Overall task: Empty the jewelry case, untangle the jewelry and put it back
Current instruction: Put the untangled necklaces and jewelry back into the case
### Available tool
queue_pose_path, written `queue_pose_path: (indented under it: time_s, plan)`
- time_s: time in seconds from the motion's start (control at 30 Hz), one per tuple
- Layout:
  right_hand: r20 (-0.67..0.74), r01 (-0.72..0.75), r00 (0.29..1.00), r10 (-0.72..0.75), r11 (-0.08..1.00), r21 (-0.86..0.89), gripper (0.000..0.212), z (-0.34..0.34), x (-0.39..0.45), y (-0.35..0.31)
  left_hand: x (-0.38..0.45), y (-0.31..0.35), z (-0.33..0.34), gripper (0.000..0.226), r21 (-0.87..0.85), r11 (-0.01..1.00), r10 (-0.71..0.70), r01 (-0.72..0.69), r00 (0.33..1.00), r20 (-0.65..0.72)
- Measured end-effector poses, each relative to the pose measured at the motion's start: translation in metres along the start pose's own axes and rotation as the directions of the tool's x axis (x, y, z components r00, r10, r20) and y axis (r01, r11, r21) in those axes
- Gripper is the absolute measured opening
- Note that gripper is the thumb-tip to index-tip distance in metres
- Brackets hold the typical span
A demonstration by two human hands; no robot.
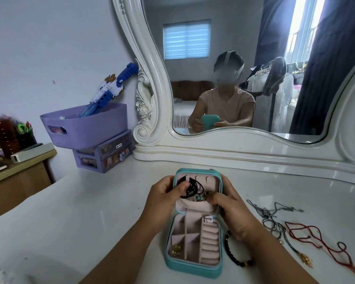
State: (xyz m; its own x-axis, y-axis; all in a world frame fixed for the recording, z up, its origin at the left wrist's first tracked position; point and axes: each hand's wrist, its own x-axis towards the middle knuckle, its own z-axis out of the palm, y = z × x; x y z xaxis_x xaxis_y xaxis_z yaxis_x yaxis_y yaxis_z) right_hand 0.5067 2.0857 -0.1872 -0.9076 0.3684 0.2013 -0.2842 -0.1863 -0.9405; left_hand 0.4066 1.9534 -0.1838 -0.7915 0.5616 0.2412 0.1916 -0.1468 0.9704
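Hands (162,193) (228,203) hold open jewelry case (193,265), black cord (192,187) inside lid.

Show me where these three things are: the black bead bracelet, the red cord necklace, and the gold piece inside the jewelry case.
black bead bracelet (232,256): head view, on the beads along its lower curve.
red cord necklace (314,235): head view, on the cord's middle stretch.
gold piece (176,249): head view, on the metal in the case's front left compartment.

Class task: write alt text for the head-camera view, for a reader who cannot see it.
A person's left hand and right hand hold up the lid of an open teal jewelry case on a white vanity, fingers at a black cord in its pocket. A beaded bracelet and red cord lie to the right.
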Motion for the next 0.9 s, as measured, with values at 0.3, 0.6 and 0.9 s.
queue_pose_path:
  time_s: [0.3,0.6,0.9]
  plan:
    - [-0.065,-0.039,0.997,0.033,0.995,-0.088,0.071,-0.006,0.000,-0.012,-0.004,-0.002,-0.001,0.017,0.010,0.997,-0.081,0.081,0.997,-0.003]
    - [-0.131,-0.041,0.988,-0.080,0.682,-0.730,0.019,-0.027,-0.034,-0.075,-0.020,0.001,-0.008,0.022,0.064,0.995,-0.073,0.070,0.997,0.037]
    - [0.327,0.279,0.928,0.179,0.247,-0.928,0.007,-0.050,-0.090,-0.047,-0.037,0.009,0.003,0.009,0.627,0.635,0.577,-0.451,0.817,0.004]
